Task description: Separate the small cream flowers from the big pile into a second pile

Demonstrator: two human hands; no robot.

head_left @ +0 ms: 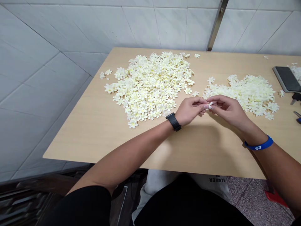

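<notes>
My left hand [191,110] and my right hand [227,110] meet above the wooden table [98,125], fingers pinched together on one small white fabric flower [210,104] held between them. A black watch is on my left wrist and a blue band on my right. A large pile of white and pale yellow flowers [152,83] lies to the left of my hands. A smaller pile of flowers [249,92] lies just behind my right hand.
A dark phone [286,78] lies at the table's right edge, with keys [295,98] beside it. White tiled walls [47,72] close in the table at the back and left. Loose flowers [104,74] are scattered near the big pile.
</notes>
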